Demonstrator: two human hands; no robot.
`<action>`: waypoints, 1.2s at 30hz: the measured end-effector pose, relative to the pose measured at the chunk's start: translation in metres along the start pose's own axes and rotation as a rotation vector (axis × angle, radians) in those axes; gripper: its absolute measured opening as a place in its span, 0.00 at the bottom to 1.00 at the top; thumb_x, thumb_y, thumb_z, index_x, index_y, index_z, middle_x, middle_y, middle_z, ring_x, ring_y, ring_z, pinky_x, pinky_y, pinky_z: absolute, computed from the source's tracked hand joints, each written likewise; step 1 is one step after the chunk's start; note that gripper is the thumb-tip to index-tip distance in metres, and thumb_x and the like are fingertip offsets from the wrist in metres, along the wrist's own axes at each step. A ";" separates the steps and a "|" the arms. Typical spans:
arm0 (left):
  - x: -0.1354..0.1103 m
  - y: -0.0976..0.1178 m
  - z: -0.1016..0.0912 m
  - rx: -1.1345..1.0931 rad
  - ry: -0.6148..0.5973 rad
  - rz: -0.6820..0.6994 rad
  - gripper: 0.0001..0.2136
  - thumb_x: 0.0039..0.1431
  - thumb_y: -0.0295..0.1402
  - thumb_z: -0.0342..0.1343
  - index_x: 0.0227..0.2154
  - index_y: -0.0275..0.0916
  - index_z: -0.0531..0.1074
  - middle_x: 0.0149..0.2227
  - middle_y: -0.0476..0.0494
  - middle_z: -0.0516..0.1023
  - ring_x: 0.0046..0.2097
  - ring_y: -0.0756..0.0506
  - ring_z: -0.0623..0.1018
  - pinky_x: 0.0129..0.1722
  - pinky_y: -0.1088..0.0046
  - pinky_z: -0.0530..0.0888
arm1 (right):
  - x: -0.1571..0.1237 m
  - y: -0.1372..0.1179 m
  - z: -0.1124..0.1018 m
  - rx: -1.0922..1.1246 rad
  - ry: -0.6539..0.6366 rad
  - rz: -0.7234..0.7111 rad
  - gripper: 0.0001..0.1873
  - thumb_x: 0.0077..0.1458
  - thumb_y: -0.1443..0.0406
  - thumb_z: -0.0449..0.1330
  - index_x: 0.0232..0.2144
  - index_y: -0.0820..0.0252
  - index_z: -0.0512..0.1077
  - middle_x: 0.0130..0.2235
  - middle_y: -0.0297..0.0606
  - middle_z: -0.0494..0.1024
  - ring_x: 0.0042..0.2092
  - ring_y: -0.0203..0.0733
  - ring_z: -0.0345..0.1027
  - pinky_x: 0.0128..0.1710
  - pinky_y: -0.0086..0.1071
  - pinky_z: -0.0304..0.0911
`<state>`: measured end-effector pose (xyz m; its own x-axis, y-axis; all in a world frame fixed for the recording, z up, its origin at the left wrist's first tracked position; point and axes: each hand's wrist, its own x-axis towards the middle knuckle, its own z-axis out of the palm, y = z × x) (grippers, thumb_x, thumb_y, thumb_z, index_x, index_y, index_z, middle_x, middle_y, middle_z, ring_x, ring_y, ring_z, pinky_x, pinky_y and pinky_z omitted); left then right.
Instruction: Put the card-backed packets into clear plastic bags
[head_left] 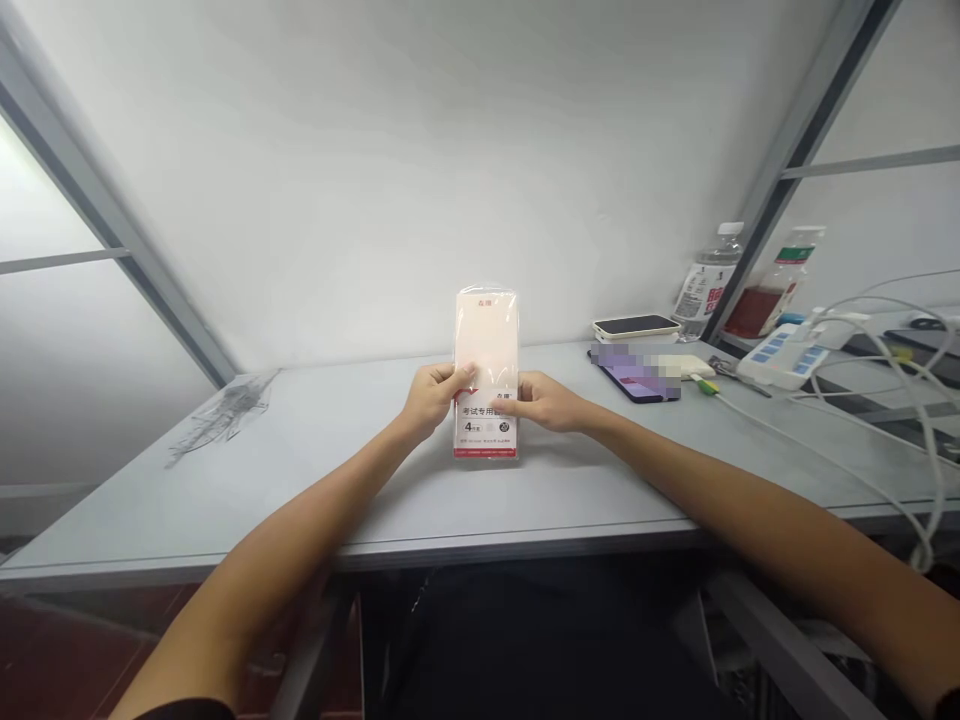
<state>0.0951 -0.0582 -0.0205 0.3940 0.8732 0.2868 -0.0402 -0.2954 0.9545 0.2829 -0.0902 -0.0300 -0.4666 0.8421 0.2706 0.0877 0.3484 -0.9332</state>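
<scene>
A flat rectangular packet point(487, 335) in clear plastic stands upright in front of me, just above or touching the desk; I cannot tell which. Its upper part is pale pink, its lower part white with black print and a red strip along the bottom. My left hand point(435, 395) grips its left edge, thumb across the front. On the opposite edge, my right hand point(551, 402) holds it the same way, the thumb over the printed label. The fingers of both hands are hidden behind the packet, and so are its contents.
Right of my hands lie a purple-screened phone point(637, 375), another phone point(637, 327) on a white box, and a white power strip point(787, 350) with tangled cables. A water bottle point(705, 285) and a bottle of dark red liquid point(772, 285) stand behind. Dark scribbles point(225, 415) mark the desk's left.
</scene>
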 end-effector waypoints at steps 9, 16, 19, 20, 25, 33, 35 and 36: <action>-0.001 -0.001 0.003 0.168 0.062 0.029 0.22 0.48 0.50 0.54 0.16 0.35 0.63 0.17 0.52 0.63 0.20 0.56 0.62 0.19 0.79 0.60 | 0.003 0.002 -0.004 -0.094 -0.059 0.054 0.20 0.51 0.54 0.58 0.37 0.65 0.71 0.34 0.41 0.77 0.33 0.40 0.71 0.30 0.32 0.66; -0.001 -0.005 -0.002 0.451 0.126 -0.012 0.26 0.51 0.54 0.47 0.13 0.36 0.58 0.14 0.51 0.62 0.17 0.55 0.64 0.16 0.79 0.62 | 0.004 0.000 -0.005 -0.201 0.009 0.235 0.21 0.51 0.50 0.56 0.30 0.66 0.70 0.25 0.38 0.75 0.22 0.34 0.66 0.21 0.27 0.62; 0.001 -0.006 -0.004 0.458 0.120 -0.012 0.25 0.52 0.54 0.47 0.14 0.37 0.58 0.15 0.51 0.62 0.18 0.54 0.65 0.16 0.79 0.63 | 0.004 -0.001 -0.004 -0.221 0.009 0.252 0.22 0.51 0.50 0.57 0.29 0.65 0.69 0.22 0.37 0.74 0.20 0.33 0.65 0.18 0.26 0.61; 0.001 -0.007 -0.004 0.447 0.116 -0.021 0.24 0.52 0.54 0.47 0.15 0.37 0.58 0.15 0.51 0.63 0.18 0.54 0.66 0.16 0.79 0.64 | 0.004 -0.001 -0.004 -0.223 0.013 0.257 0.22 0.51 0.49 0.57 0.29 0.65 0.69 0.21 0.37 0.74 0.20 0.33 0.65 0.17 0.26 0.61; 0.003 -0.011 -0.005 0.434 0.097 -0.075 0.20 0.52 0.52 0.49 0.23 0.38 0.62 0.21 0.50 0.70 0.19 0.53 0.70 0.17 0.78 0.66 | 0.004 -0.002 -0.003 -0.170 0.039 0.296 0.20 0.52 0.50 0.56 0.32 0.64 0.67 0.17 0.34 0.73 0.17 0.34 0.65 0.14 0.25 0.61; 0.003 -0.010 -0.007 0.463 0.112 -0.170 0.17 0.52 0.50 0.51 0.26 0.39 0.60 0.21 0.49 0.71 0.19 0.53 0.69 0.16 0.79 0.64 | 0.003 -0.005 -0.004 -0.056 0.047 0.307 0.16 0.53 0.58 0.59 0.40 0.63 0.65 0.22 0.34 0.75 0.19 0.33 0.67 0.16 0.24 0.64; 0.003 -0.010 -0.008 0.499 0.107 -0.222 0.17 0.51 0.49 0.52 0.27 0.39 0.61 0.22 0.49 0.72 0.19 0.53 0.70 0.16 0.79 0.64 | 0.002 -0.005 -0.004 -0.055 0.038 0.323 0.14 0.53 0.62 0.59 0.41 0.64 0.65 0.22 0.33 0.75 0.20 0.33 0.67 0.18 0.24 0.64; 0.003 -0.011 -0.008 0.511 0.099 -0.241 0.17 0.50 0.49 0.53 0.29 0.39 0.61 0.23 0.49 0.73 0.19 0.53 0.70 0.16 0.80 0.64 | 0.002 -0.005 -0.004 -0.059 0.033 0.330 0.14 0.54 0.63 0.59 0.42 0.64 0.65 0.21 0.33 0.75 0.20 0.33 0.67 0.18 0.24 0.65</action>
<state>0.0889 -0.0494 -0.0295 0.2479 0.9641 0.0955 0.4986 -0.2115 0.8406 0.2853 -0.0882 -0.0241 -0.3762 0.9259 -0.0354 0.2808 0.0775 -0.9566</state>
